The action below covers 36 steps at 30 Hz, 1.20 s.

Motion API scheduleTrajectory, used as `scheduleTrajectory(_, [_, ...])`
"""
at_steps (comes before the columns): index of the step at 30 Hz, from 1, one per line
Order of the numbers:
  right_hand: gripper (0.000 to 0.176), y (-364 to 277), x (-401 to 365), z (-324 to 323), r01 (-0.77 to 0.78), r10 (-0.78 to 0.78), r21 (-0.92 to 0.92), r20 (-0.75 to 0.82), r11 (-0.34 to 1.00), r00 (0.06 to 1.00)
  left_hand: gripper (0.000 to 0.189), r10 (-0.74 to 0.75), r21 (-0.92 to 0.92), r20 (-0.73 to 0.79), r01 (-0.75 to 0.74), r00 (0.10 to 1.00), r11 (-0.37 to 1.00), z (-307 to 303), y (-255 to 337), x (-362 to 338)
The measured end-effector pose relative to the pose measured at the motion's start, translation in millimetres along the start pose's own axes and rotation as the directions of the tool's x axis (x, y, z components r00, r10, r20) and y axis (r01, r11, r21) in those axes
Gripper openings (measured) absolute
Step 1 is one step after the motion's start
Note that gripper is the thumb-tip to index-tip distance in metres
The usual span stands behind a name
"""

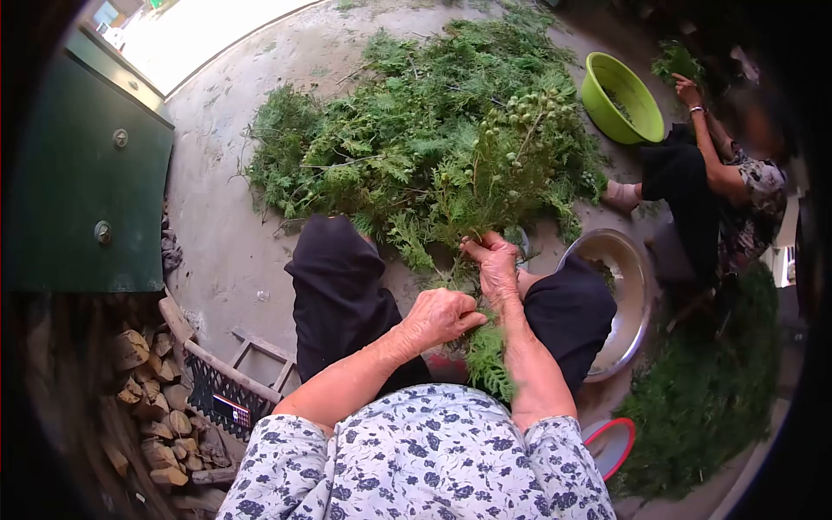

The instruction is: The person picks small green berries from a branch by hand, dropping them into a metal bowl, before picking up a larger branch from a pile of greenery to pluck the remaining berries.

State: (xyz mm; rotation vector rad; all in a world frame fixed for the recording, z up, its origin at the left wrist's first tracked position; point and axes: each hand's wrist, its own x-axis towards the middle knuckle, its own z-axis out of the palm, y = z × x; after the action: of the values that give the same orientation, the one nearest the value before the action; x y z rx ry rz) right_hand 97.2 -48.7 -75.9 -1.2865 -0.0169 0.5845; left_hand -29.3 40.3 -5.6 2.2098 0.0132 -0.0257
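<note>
My left hand [444, 316] is closed, its fingertips pinched around the lower part of a green branch that hangs down over my lap. Farther forward, my right hand [494, 260] grips the stem of a leafy evergreen branch [485, 186] at the near edge of a big heap of cut greenery [407, 113]. Round green cones [530, 113] show on the twigs at the right of the heap. Beside my right knee is a steel basin [637, 303] with some small pieces in it, partly hidden by the knee.
A co-worker [737, 178] sits at the right, a sprig in one hand, near a lime-green basin [654, 126]. More greenery [702, 399] lies at lower right, by a red-rimmed container [626, 425]. Firewood [160, 407], a black crate [225, 390] and a green metal door [87, 173] stand left.
</note>
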Motion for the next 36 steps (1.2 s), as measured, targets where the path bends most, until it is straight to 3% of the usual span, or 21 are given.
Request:
scheduleTrajectory(1, [0.01,-9.2,-3.0,-0.8,0.013,-0.013,0.004,-0.004,1.0,1.0,0.029,0.024,0.062,-0.061,-0.02,0.998,0.998,4.5,0.3,-2.2])
scheduleTrajectory(3, [0.013,-24.6,-6.9,-2.1,0.112,-0.112,-0.001,-0.007,0.994,0.994,0.021,-0.066,-0.02,-0.287,0.063,0.955,0.998,1.8,-0.2,1.2])
scheduleTrajectory(4, [0.015,-29.1,-9.6,-4.6,0.133,-0.134,0.024,0.021,0.991,0.991,0.018,-0.132,-0.184,-0.408,0.06,0.903,0.981,-3.5,0.2,7.3])
scheduleTrajectory(8, [0.015,-47.4,-35.3,4.3,0.117,-0.118,-0.067,-0.007,0.991,0.993,0.033,-0.258,-0.431,-0.558,-0.01,0.789,0.902,-33.1,6.4,25.5])
scheduleTrajectory(11, [0.015,-36.8,-55.3,7.4,0.053,-0.053,-0.014,-0.016,0.998,0.998,0.032,-0.354,-0.561,-0.513,0.007,0.782,0.828,-44.8,15.2,21.6])
scheduleTrajectory(14, [0.016,-18.7,-74.6,13.8,0.029,-0.027,-0.031,0.04,0.999,0.999,0.013,-0.399,-0.77,-0.461,-0.133,0.793,0.624,-41.5,20.9,13.1])
scheduleTrajectory(17, [0.019,-36.7,-92.1,33.6,-0.069,0.07,0.035,-0.017,0.997,0.997,0.012,-0.344,-0.785,-0.484,-0.226,0.804,0.577,-32.5,7.7,13.0])
scheduleTrajectory(18, [0.012,-29.7,-87.0,24.9,-0.04,0.04,-0.007,0.029,0.999,0.999,0.012,-0.343,-0.785,-0.482,-0.224,0.806,0.577,-34.2,6.7,11.8])
scheduleTrajectory(20, [0.01,-18.2,-79.0,14.0,-0.049,0.05,-0.035,0.029,0.998,0.998,0.012,-0.414,-0.957,-0.225,-0.12,0.882,0.264,-41.2,4.1,11.6])
scheduleTrajectory(23, [0.008,-33.7,-83.0,25.7,-0.067,0.069,-0.048,0.051,0.997,0.996,0.012,-0.398,-0.972,-0.092,0.005,0.913,0.236,-54.5,2.1,14.9])
scheduleTrajectory(25, [0.008,-38.3,-82.9,33.8,-0.077,0.078,-0.03,0.069,0.997,0.995,0.013,-0.399,-0.973,-0.101,-0.008,0.911,0.229,-54.4,-4.3,22.1])
scheduleTrajectory(27, [0.005,-32.2,-77.4,35.8,-0.073,0.073,-0.012,0.078,0.997,0.994,0.014,-0.374,-0.922,-0.265,-0.121,0.889,0.367,-55.4,-4.6,26.0])
scheduleTrajectory(28, [0.005,-30.6,-74.8,35.3,-0.073,0.074,-0.013,0.081,0.997,0.994,0.012,-0.42,-0.934,-0.267,-0.125,0.868,0.334,-55.2,-1.7,27.3])
scheduleTrajectory(30, [0.008,-30.5,-71.1,37.3,-0.033,0.06,-0.262,0.095,0.964,0.994,0.012,-0.422,-0.948,-0.242,-0.119,0.874,0.296,-55.5,8.4,22.1])
scheduleTrajectory(31, [0.008,-33.0,-72.3,39.9,-0.034,0.061,-0.262,0.095,0.964,0.994,0.011,-0.418,-0.961,-0.212,-0.109,0.883,0.255,-54.3,12.4,21.2])
scheduleTrajectory(33, [0.01,-40.4,-75.3,45.9,0.114,-0.07,-0.399,0.122,0.91,0.99,0.011,-0.408,-0.951,-0.254,-0.148,0.877,0.272,-52.8,12.5,22.2])
scheduleTrajectory(36, [0.013,-31.5,-59.5,36.9,0.038,0.036,-0.467,0.149,0.884,0.988,0.012,-0.346,-0.951,-0.244,-0.154,0.906,0.267,-51.7,10.3,19.3])
